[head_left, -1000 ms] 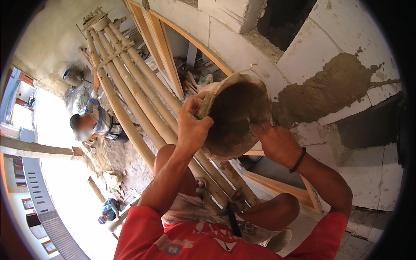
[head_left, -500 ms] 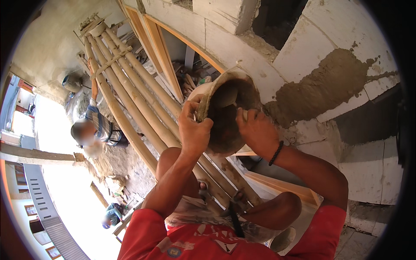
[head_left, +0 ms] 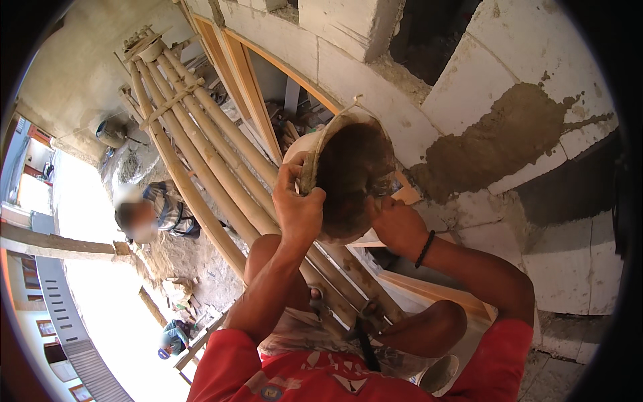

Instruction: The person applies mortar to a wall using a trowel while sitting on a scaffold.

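My left hand (head_left: 299, 208) grips the rim of a mortar-crusted bucket (head_left: 309, 151), thumb at the lip. The bucket is tipped, with its mouth facing me, and its inside is dark and coated with wet mortar. At the right side of the mouth, my right hand (head_left: 396, 226) is closed round the handle of a small trowel. Its blade is hard to make out inside the bucket now. To the right, a thick patch of wet mortar (head_left: 499, 137) lies on the pale block wall (head_left: 462, 80).
Bamboo poles (head_left: 201, 137) lashed together run beneath me to the far left. A wooden frame (head_left: 254, 87) borders an opening beside the wall. Below on the left are a person in a striped top (head_left: 167, 211) and another person (head_left: 175, 338). A container (head_left: 439, 373) sits near my right leg.
My right hand has moved slightly down, and the trowel blade seen in the bucket before no longer shows clearly. The bucket has shifted a little left. The striped-top person has lowered an arm.
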`<action>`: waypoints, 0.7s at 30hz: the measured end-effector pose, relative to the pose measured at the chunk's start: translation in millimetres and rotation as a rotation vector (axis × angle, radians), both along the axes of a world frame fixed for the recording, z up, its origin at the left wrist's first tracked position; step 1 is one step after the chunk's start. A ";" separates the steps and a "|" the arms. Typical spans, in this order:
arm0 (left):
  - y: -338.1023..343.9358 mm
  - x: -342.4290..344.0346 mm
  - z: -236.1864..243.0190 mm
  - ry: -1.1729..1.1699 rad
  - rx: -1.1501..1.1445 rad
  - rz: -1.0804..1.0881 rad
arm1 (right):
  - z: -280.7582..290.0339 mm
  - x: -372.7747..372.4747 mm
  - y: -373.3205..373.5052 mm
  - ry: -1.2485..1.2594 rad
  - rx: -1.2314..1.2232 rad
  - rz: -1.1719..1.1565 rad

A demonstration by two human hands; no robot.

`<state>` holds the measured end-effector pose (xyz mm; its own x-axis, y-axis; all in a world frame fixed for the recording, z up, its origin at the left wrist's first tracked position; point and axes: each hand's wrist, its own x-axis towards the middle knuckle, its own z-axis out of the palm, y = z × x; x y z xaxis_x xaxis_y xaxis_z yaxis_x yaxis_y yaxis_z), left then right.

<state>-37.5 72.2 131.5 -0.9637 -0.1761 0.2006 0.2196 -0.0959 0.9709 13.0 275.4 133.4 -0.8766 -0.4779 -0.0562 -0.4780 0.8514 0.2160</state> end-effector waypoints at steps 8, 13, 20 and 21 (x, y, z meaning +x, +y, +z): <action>6.8 -1.1 -3.7 -0.017 -0.040 0.011 | 41.5 -20.7 -16.9 0.214 0.022 -0.006; 7.1 3.0 -1.9 0.008 -0.105 0.093 | -20.3 -20.6 -18.4 0.291 0.096 -0.052; 7.3 5.8 -15.5 0.106 -0.085 -0.008 | 16.4 -0.6 1.2 -0.264 -0.237 -0.025; 6.8 5.3 -15.0 0.136 -0.075 -0.020 | 41.4 -3.8 4.7 -0.318 -0.279 -0.021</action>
